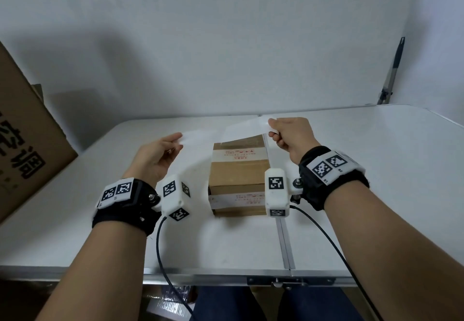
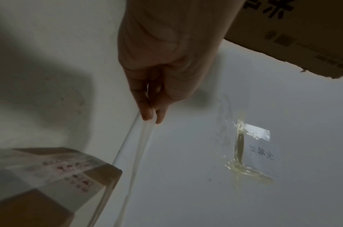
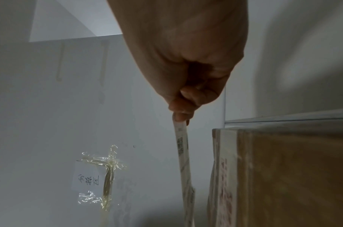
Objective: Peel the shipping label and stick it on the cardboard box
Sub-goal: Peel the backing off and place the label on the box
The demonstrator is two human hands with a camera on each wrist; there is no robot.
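A small brown cardboard box [image 1: 238, 170] with printed tape stands mid-table, between my hands. My right hand [image 1: 272, 129] pinches one end of the white shipping label [image 1: 246, 129], which hangs in the air over the box's far edge. The right wrist view shows that label [image 3: 183, 153] edge on, with print on it, beside the box [image 3: 293, 176]. My left hand [image 1: 179, 141] pinches a pale translucent backing sheet [image 1: 198, 138] left of the box, apart from the label. In the left wrist view that sheet [image 2: 131, 145] runs from the fingertips [image 2: 147, 113] down towards the box [image 2: 40, 184].
The white folding table [image 1: 376, 170] has a metal seam [image 1: 285, 240] running front to back under the box. A big printed carton [image 1: 25, 132] leans at the left edge. A taped paper note [image 2: 254, 150] lies on the tabletop. A pole [image 1: 393, 69] stands at the back right.
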